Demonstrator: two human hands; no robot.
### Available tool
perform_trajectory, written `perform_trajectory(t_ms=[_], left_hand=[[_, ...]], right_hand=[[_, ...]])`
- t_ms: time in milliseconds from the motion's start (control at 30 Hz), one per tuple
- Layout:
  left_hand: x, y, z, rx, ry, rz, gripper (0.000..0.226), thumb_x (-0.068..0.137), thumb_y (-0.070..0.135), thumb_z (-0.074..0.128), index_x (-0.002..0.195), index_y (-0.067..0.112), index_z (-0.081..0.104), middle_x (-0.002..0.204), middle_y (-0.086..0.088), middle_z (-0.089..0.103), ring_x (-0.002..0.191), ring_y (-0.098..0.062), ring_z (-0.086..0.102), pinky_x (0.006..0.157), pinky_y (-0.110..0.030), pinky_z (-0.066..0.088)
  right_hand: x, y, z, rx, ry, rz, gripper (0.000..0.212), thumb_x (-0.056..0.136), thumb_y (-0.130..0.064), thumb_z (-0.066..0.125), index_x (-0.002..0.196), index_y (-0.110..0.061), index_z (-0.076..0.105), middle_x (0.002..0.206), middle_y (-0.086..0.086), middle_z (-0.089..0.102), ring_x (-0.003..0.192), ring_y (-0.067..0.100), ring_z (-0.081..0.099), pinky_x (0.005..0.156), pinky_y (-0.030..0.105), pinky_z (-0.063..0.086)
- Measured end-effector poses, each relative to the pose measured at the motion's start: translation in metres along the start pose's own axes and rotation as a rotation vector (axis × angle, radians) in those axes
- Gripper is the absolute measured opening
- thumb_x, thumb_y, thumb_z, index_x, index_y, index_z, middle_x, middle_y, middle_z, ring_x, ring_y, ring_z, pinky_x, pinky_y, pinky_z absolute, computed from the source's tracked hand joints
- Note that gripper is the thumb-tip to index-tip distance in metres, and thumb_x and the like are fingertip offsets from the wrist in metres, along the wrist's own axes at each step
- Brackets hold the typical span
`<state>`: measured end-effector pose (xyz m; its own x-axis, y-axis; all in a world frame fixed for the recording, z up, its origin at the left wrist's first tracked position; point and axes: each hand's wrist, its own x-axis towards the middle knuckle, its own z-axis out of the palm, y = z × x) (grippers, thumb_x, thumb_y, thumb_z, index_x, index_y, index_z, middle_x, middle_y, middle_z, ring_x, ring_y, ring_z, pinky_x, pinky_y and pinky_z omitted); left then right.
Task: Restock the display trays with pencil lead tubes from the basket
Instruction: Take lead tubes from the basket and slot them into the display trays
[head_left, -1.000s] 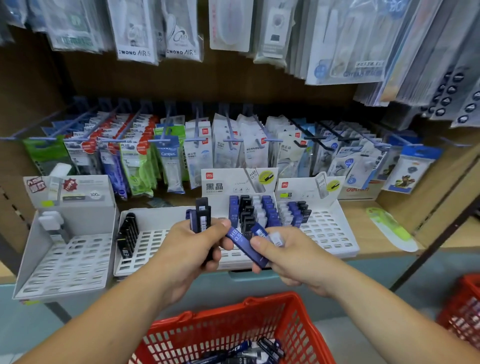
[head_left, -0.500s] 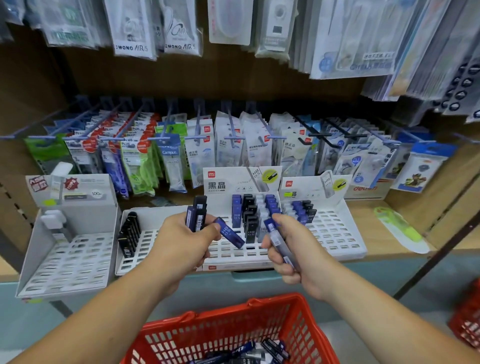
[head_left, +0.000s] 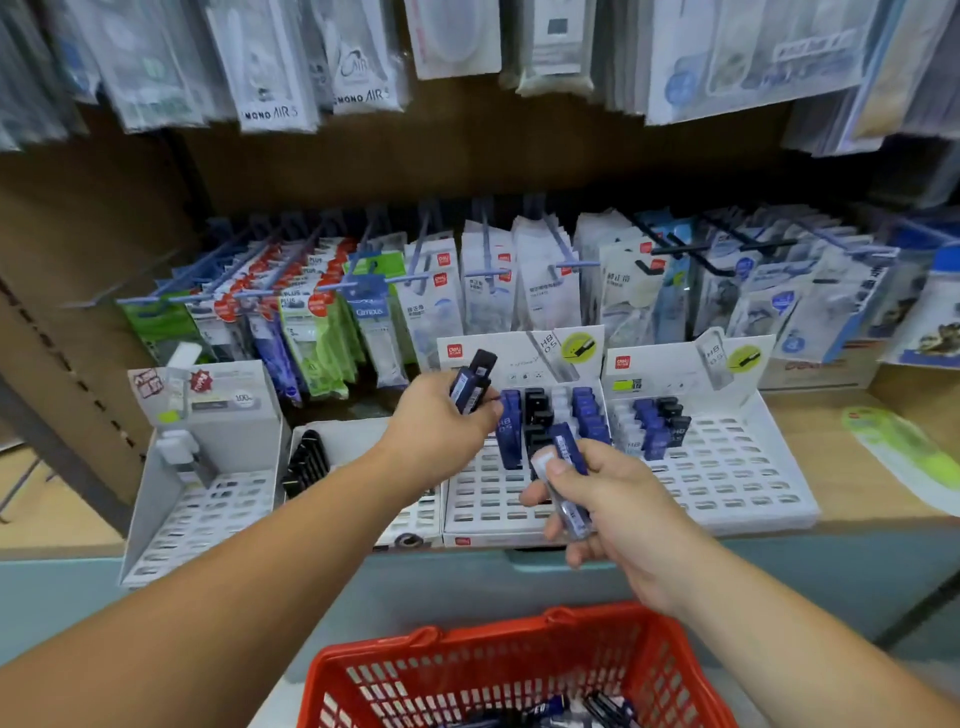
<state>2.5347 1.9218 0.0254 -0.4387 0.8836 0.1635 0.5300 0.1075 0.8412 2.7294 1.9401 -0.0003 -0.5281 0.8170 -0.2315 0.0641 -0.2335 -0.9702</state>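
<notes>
Your red plastic mesh basket (head_left: 457, 657) sits lowest in view, close to your body, with a few blue and black pencil lead tubes (head_left: 597, 709) lying in its bottom. On the wooden shelf (head_left: 815, 415) above it, white slotted display trays stand side by side. The middle tray (head_left: 488, 506) holds rows of blue, black and clear tubes packed upright against its back card, and the grid in front of them shows bare slots. The right tray (head_left: 737, 483) has a smaller cluster of tubes in its back left corner, with bare grid over the rest. The tray left of the middle one (head_left: 358, 436) holds a row of black tubes (head_left: 306, 462). The far-left tray (head_left: 208, 514) stands beside it.

Your left hand (head_left: 436, 431) is curled round a small bunch of blue and black tubes (head_left: 470, 384), raised over the back left of the middle tray. Your right hand (head_left: 623, 519) grips a clear tube (head_left: 576, 514) together with a blue tube (head_left: 566, 444), over that tray's front slots. The two hands are near each other but apart.

The trays' front lips lie along the shelf's front edge. Hanging packets (head_left: 519, 291) on hooks crowd just behind the back cards. A green packet (head_left: 904, 457) lies flat on the shelf, right of the right tray.
</notes>
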Motion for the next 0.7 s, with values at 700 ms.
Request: perform_trajectory(t_ms=[700], left_hand=[[0.02, -0.015, 0.019, 0.217, -0.065, 0.123, 0.004, 0.097, 0.023, 0.069, 0.096, 0.019, 0.07, 0.078, 0.002, 0.067, 0.068, -0.012, 0.058, 0.069, -0.024, 0.048]], right_hand=[[0.004, 0.003, -0.001, 0.118, 0.048, -0.06, 0.02, 0.107, -0.004, 0.047, 0.107, -0.005, 0.067, 0.097, 0.018, 0.074, 0.072, 0.023, 0.07, 0.068, 0.039, 0.062]])
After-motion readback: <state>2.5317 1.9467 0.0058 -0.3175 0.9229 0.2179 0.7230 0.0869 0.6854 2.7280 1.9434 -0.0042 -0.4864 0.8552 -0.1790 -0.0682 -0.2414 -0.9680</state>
